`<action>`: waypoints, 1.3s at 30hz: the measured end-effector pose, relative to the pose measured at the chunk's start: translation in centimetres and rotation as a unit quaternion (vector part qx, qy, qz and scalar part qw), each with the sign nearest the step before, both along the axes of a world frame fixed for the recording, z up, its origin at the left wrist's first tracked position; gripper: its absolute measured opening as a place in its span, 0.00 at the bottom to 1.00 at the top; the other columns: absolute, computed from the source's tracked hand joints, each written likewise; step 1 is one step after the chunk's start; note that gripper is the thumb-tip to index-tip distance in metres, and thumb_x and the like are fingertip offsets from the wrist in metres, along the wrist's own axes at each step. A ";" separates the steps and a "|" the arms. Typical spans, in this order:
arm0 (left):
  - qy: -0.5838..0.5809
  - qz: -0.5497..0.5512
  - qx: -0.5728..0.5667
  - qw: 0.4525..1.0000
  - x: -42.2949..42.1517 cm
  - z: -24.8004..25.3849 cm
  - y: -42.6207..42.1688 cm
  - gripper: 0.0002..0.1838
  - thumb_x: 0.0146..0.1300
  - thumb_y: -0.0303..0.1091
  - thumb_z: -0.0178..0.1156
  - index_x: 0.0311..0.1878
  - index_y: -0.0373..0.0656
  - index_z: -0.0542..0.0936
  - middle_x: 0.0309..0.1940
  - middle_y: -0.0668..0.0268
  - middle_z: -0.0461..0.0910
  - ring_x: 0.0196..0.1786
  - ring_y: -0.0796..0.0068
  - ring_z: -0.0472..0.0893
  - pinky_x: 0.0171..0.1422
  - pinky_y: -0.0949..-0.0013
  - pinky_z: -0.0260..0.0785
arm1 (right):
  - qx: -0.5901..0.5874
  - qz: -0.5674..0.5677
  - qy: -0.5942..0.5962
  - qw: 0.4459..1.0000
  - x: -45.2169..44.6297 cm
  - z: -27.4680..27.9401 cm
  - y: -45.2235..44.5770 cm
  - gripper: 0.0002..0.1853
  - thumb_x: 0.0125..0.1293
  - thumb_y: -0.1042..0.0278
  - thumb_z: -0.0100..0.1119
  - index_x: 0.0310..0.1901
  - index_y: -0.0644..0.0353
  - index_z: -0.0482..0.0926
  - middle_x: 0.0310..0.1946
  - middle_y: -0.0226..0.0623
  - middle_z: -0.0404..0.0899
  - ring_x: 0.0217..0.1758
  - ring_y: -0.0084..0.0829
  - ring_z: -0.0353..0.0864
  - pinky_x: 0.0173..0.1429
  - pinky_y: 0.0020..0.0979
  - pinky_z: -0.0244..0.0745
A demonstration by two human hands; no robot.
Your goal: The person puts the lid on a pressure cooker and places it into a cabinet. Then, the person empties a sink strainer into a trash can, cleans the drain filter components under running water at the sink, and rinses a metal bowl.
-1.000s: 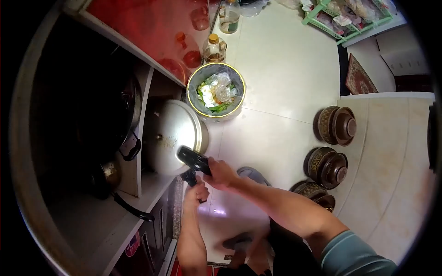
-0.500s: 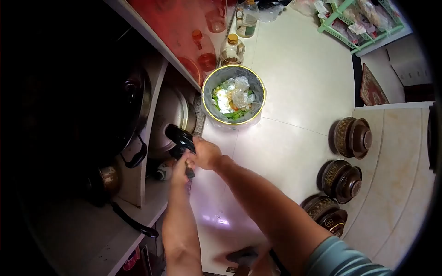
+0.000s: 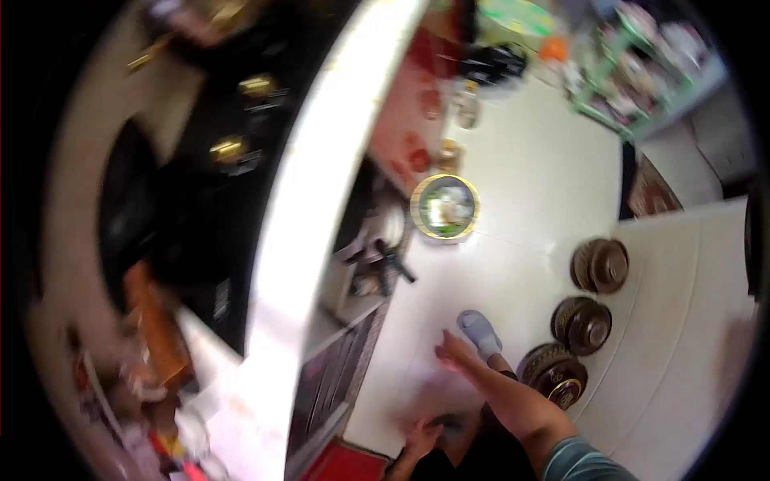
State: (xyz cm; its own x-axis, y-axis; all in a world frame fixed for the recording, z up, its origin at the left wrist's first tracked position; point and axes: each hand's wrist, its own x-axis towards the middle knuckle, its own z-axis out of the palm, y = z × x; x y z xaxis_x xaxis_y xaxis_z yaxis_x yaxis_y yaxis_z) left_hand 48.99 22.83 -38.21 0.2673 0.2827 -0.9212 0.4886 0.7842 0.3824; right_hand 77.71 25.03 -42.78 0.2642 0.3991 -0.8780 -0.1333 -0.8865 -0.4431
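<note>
The view is blurred by motion. My right hand (image 3: 455, 353) is empty, its fingers apart, over the floor beside a grey slipper (image 3: 479, 330) on a foot. Lower down, near my body, my left hand (image 3: 423, 437) holds nothing that I can see; its fingers look loosely spread. Black handles (image 3: 393, 264) stick out of the open lower cabinet and touch neither hand. The metal pot (image 3: 392, 223) in that cabinet shows only in part.
A lined bin (image 3: 420, 218) stands by the cabinet, with bottles (image 3: 468, 108) behind it. Stacked brown bowls (image 3: 600, 266) stand along the right. A white counter edge (image 3: 293, 240) and black stove (image 3: 208, 208) are at left. A green rack (image 3: 613, 84) is top right.
Both hands have let go of the black-handled thing and moved down, away from the cabinet. The camera has risen, and the counter and stove have come into view.
</note>
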 end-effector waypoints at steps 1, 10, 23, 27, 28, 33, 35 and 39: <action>0.014 -0.180 0.132 0.975 -5.9 2.5 -2.3 0.21 0.59 0.39 0.63 0.54 0.41 0.75 0.50 0.57 0.79 0.55 0.62 0.77 0.60 0.64 0.68 | 0.048 0.057 0.000 0.997 -1.5 -0.8 -2.3 0.27 0.59 0.57 0.55 0.57 0.63 0.67 0.37 0.52 0.78 0.40 0.52 0.78 0.44 0.46 0.74; 0.325 0.076 0.366 0.869 -17.2 28.1 -2.9 0.18 0.58 0.46 0.60 0.44 0.44 0.82 0.36 0.56 0.83 0.39 0.66 0.84 0.45 0.66 0.75 | 0.288 0.407 -0.016 0.867 -12.6 21.2 0.5 0.12 0.59 0.63 0.57 0.41 0.61 0.77 0.31 0.43 0.82 0.36 0.37 0.82 0.43 0.35 0.76; 0.339 0.773 0.403 0.354 -50.8 29.9 -9.9 0.12 0.68 0.35 0.53 0.39 0.35 0.79 0.29 0.64 0.82 0.32 0.78 0.80 0.37 0.75 0.73 | 0.140 0.695 0.144 0.690 -48.4 32.5 2.2 0.14 0.65 0.68 0.54 0.47 0.69 0.75 0.33 0.42 0.82 0.35 0.29 0.83 0.41 0.28 0.78; 0.365 0.781 0.381 0.333 -62.2 26.4 -17.8 0.11 0.68 0.36 0.52 0.39 0.36 0.78 0.29 0.63 0.81 0.29 0.78 0.80 0.32 0.75 0.72 | 0.327 0.777 0.122 0.524 -64.1 37.9 1.7 0.13 0.63 0.64 0.56 0.46 0.63 0.76 0.32 0.42 0.80 0.34 0.36 0.81 0.40 0.33 0.76; 0.367 0.785 0.374 0.330 -64.3 25.6 -19.2 0.11 0.68 0.36 0.52 0.39 0.36 0.78 0.29 0.63 0.81 0.29 0.78 0.80 0.32 0.75 0.72 | 0.377 0.761 0.159 0.504 -67.9 39.0 1.6 0.13 0.62 0.64 0.57 0.45 0.60 0.76 0.30 0.42 0.79 0.33 0.41 0.80 0.37 0.36 0.74; 0.582 0.618 0.184 0.495 -65.7 27.0 -24.3 0.12 0.58 0.39 0.59 0.38 0.40 0.82 0.32 0.59 0.83 0.36 0.64 0.83 0.44 0.66 0.73 | 0.554 0.692 0.154 0.437 -82.2 36.7 0.1 0.12 0.59 0.67 0.55 0.43 0.63 0.75 0.39 0.46 0.74 0.43 0.46 0.74 0.47 0.43 0.70; 0.592 0.602 0.144 0.516 -65.0 28.1 -25.4 0.12 0.57 0.39 0.59 0.38 0.41 0.82 0.33 0.58 0.83 0.38 0.61 0.82 0.46 0.64 0.73 | 0.626 0.672 0.087 0.386 -87.7 35.6 0.0 0.14 0.58 0.66 0.55 0.44 0.63 0.75 0.46 0.47 0.72 0.52 0.45 0.70 0.57 0.46 0.63; 0.579 0.554 0.094 0.591 -66.3 28.0 -26.2 0.14 0.57 0.38 0.59 0.43 0.41 0.81 0.42 0.55 0.81 0.46 0.57 0.80 0.53 0.61 0.71 | 0.636 0.703 -0.069 0.311 -93.1 31.5 -0.3 0.17 0.59 0.62 0.54 0.48 0.62 0.73 0.51 0.43 0.69 0.59 0.41 0.65 0.69 0.50 0.49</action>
State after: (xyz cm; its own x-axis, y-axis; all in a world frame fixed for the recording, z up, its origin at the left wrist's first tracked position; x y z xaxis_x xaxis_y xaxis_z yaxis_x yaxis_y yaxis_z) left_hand -17.33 -3.34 -10.18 -0.9564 -0.1806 -0.2296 -0.2658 0.8644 0.4269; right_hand -15.36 24.74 -11.33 -0.9560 0.2075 0.2074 0.0887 0.8784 -0.4696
